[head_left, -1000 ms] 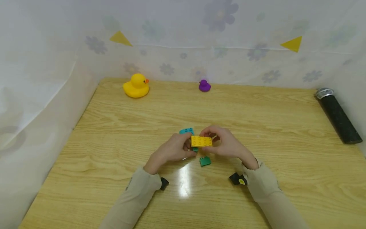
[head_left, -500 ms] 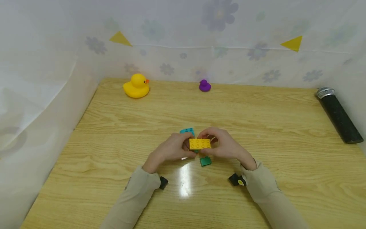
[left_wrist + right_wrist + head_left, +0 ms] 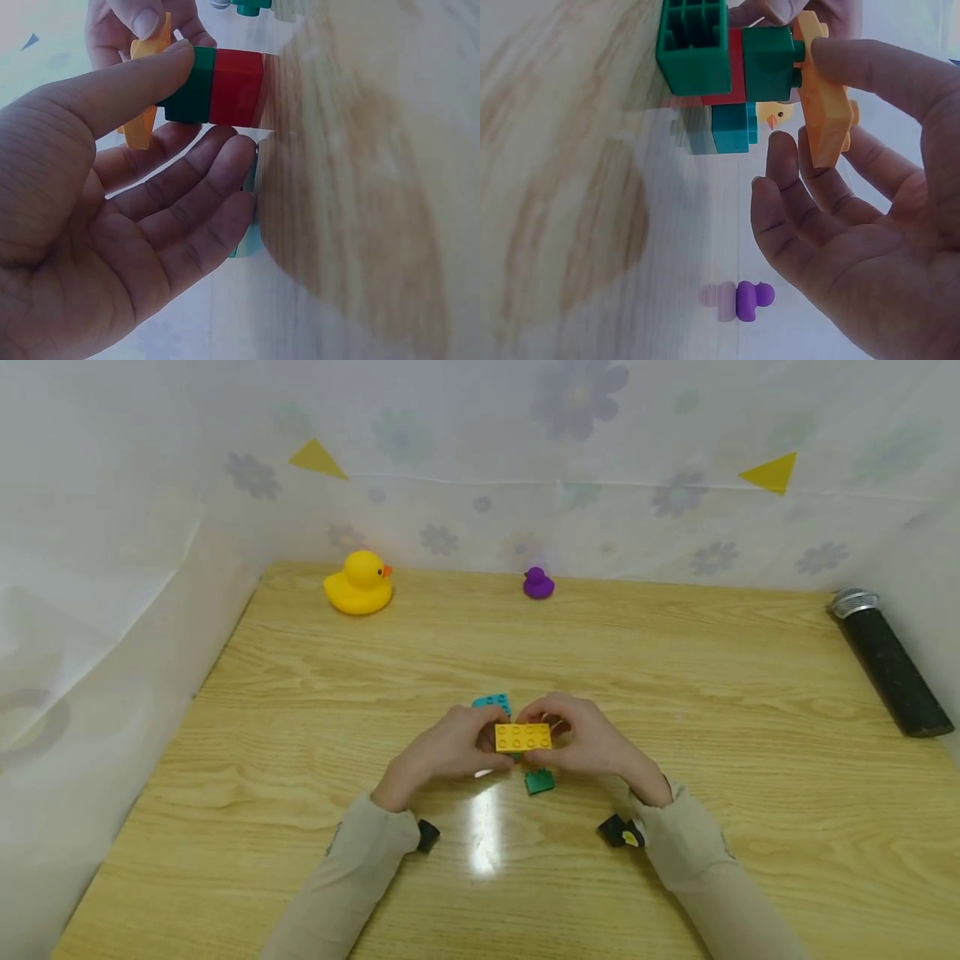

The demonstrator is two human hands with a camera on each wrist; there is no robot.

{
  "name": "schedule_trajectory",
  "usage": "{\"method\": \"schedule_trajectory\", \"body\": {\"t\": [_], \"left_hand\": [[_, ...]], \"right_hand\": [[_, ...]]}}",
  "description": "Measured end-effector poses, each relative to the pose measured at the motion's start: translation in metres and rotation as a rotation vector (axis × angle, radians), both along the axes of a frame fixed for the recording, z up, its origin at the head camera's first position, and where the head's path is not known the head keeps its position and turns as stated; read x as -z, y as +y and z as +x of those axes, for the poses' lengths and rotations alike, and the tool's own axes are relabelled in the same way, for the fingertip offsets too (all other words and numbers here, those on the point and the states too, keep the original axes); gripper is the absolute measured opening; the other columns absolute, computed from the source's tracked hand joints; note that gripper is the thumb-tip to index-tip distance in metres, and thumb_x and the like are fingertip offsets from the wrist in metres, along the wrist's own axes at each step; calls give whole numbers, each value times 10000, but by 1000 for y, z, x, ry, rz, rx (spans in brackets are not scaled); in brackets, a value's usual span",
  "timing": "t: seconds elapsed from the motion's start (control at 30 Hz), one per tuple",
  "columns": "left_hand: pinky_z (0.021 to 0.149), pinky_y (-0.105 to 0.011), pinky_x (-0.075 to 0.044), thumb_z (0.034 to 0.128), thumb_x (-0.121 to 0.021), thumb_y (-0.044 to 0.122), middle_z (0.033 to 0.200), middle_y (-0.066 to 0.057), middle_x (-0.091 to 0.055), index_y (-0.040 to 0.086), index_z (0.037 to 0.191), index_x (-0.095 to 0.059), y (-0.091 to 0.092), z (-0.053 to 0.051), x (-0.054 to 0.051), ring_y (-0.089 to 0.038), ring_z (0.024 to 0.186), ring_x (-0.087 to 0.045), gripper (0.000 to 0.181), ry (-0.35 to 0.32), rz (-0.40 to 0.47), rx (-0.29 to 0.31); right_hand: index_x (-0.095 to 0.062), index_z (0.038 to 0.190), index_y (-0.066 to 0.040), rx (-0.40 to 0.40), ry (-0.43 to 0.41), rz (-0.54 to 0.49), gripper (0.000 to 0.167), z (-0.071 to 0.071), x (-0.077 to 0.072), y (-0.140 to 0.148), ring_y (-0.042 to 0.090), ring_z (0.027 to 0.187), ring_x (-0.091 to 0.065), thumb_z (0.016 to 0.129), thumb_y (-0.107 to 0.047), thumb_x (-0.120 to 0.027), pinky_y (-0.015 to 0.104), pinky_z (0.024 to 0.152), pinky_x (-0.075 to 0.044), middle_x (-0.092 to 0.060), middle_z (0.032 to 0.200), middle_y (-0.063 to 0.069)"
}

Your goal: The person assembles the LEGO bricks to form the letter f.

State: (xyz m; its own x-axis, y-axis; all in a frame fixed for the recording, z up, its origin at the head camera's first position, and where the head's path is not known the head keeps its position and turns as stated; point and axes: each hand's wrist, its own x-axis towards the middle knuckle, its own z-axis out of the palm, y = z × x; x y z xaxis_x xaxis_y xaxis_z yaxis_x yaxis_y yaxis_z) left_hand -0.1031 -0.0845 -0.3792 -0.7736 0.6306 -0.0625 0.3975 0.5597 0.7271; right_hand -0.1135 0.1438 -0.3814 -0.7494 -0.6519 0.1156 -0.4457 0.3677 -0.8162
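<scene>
My right hand (image 3: 588, 735) pinches a yellow toy building brick (image 3: 522, 737) between thumb and fingers, studs up. Beneath it, a green brick (image 3: 199, 97) is stacked on a red brick (image 3: 236, 88) on the table. The thumb and index finger of my left hand (image 3: 453, 743) pinch that green brick. In the right wrist view the yellow brick (image 3: 825, 105) sits tilted at the green brick's studs, some of which still show. A loose green brick (image 3: 539, 782) lies on its side in front of the stack. Behind the left fingers is a teal brick (image 3: 491, 702), partly hidden.
A yellow rubber duck (image 3: 358, 583) and a small purple duck (image 3: 538, 583) stand along the back of the wooden table (image 3: 675, 668). At the far right lies a black microphone (image 3: 892, 664). A white flowered cloth (image 3: 480, 443) hangs behind.
The yellow brick has shifted slightly left and toward the person and now looks more level from above. My right hand moved with it. My left hand has hardly moved.
</scene>
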Motion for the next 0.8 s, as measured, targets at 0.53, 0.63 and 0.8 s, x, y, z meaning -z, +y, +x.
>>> {"method": "schedule_trajectory", "body": {"t": [0.53, 0.63, 0.8], "left_hand": [[636, -232, -474, 801, -794, 252, 832, -31, -618, 76, 1071, -581, 0, 2, -6, -118, 703, -568, 387, -24, 4, 3], [643, -239, -473, 797, -797, 261, 851, -40, -616, 82, 1078, -577, 0, 2, -6, -118, 711, -560, 399, -20, -5, 1], [654, -239, -476, 796, -797, 257, 878, -50, -610, 95, 1063, -547, 0, 3, -5, -118, 730, -562, 401, -28, 7, 1]], "right_hand": [[-664, 1073, -76, -42, 7, -8, 378, -1, -1, 2, 179, 873, -597, 731, -70, -823, 315, 732, -542, -645, 989, 19], [-663, 1073, -72, -53, 5, -10, 373, -1, -1, 2, 178, 877, -601, 737, -78, -823, 318, 733, -543, -644, 989, 24], [-662, 1065, -69, -60, -1, -17, 379, -2, 0, 3, 181, 876, -606, 726, -76, -833, 322, 733, -545, -644, 986, 27]]}}
